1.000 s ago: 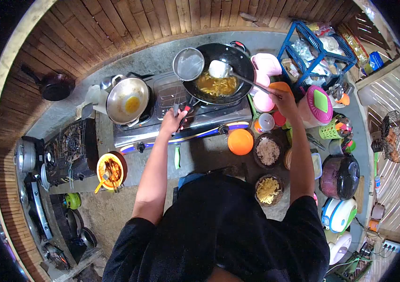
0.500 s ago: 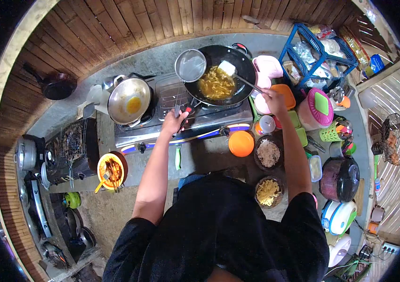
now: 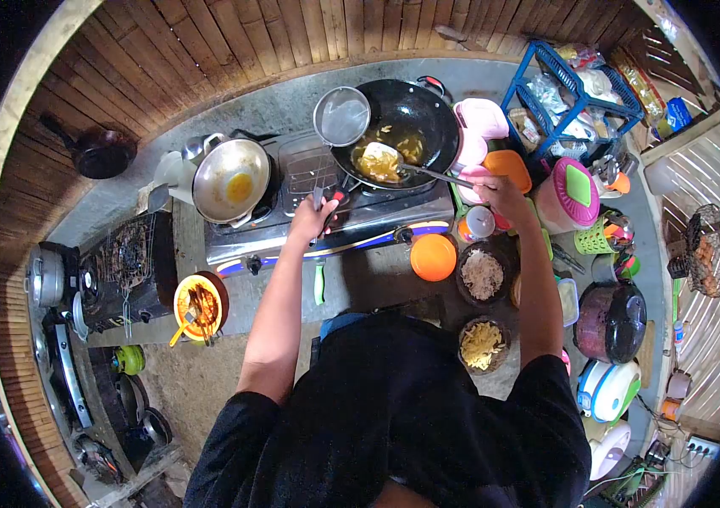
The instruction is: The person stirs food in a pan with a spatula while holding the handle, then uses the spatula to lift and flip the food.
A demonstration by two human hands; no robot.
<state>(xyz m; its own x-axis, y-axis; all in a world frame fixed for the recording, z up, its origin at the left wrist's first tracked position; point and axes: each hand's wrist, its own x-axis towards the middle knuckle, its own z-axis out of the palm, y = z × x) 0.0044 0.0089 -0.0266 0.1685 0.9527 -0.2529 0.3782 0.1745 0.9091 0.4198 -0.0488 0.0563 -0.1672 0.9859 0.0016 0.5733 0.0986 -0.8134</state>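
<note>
In the head view my right hand is closed around the dark handle of a spatula. Its pale flat head dips into the oil of the black wok, among yellow strips of food. My left hand grips the handle of a round mesh strainer, whose basket hangs over the wok's left rim. The wok's red-and-black handle lies against the same hand; whether the fingers wrap it too, I cannot tell. Below the wok is the gas stove.
A lighter pan with oil stands on the left burner. An orange bowl holds red sauce and utensils. On the right are a bowl of pale shreds, a bowl of yellow strips, an orange lid and a blue rack.
The spatula head has moved down and left from the wok's upper middle into the food, pushing the strips about. My right hand has shifted slightly down and right. The left hand stays put.
</note>
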